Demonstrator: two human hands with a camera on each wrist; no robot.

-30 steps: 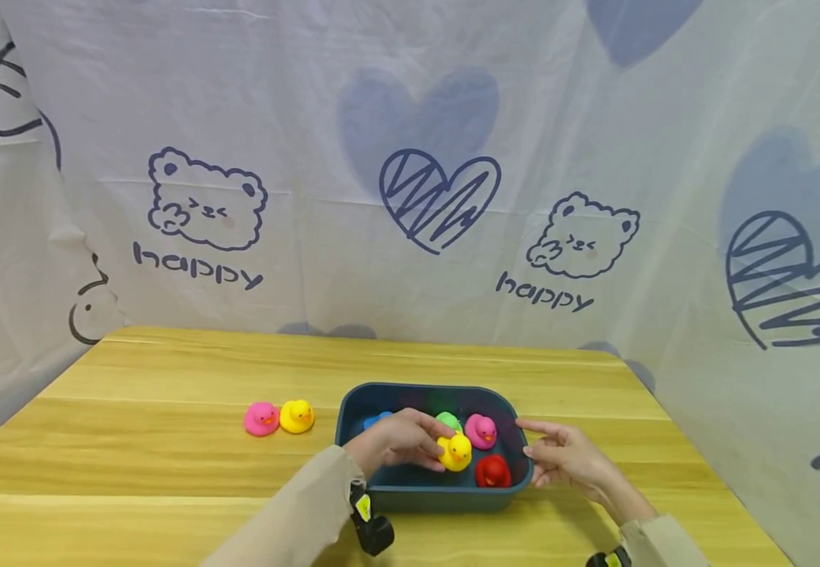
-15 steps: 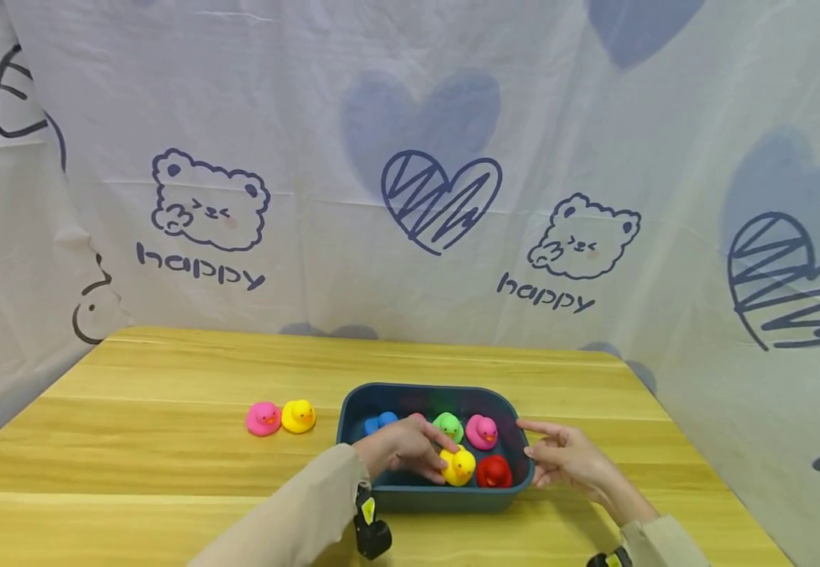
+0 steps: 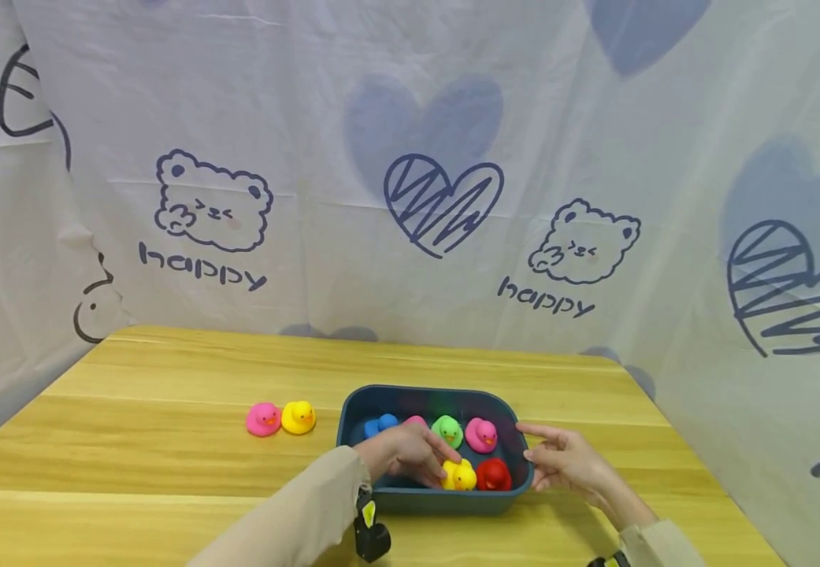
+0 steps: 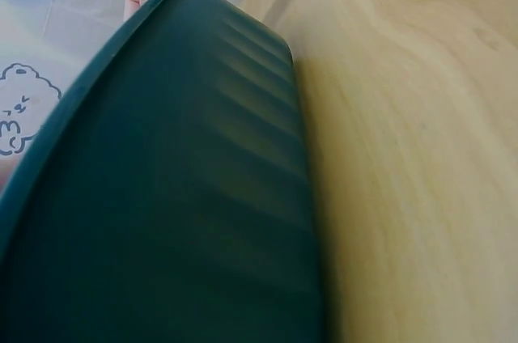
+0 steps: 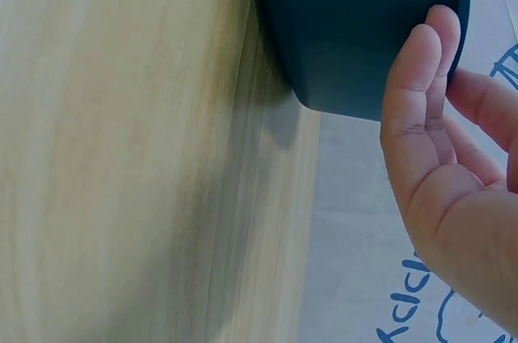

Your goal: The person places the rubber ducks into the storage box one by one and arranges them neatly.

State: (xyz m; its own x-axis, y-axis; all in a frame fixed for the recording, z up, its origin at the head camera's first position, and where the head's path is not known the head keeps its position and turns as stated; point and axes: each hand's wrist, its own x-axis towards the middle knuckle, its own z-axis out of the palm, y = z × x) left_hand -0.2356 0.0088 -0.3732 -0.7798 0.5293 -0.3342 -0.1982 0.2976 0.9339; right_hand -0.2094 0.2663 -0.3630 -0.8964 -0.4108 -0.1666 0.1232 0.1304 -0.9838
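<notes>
A dark teal bin (image 3: 445, 502) stands on the table with several rubber ducks inside. My left hand (image 3: 410, 453) reaches into it and holds a yellow rubber duck (image 3: 460, 476) by its left side, low near the front wall. To that duck's right sits a red duck (image 3: 494, 476). Behind are a green duck (image 3: 447, 431), a pink duck (image 3: 481, 435) and a blue duck (image 3: 380, 426); another pink one is mostly hidden behind my left hand. My right hand (image 3: 565, 461) grips the bin's right end, with fingers (image 5: 413, 92) against the outer wall. The left wrist view does not show the held duck.
Left of the bin, a pink duck (image 3: 264, 420) and a yellow duck (image 3: 299, 417) stand side by side on the wooden table (image 3: 168, 465). A printed white curtain (image 3: 324, 260) hangs behind the table and along its sides.
My left hand has lowered the yellow duck to the front of the bin, beside the red duck. The green duck now shows more fully. My right hand stays at the bin's right end.
</notes>
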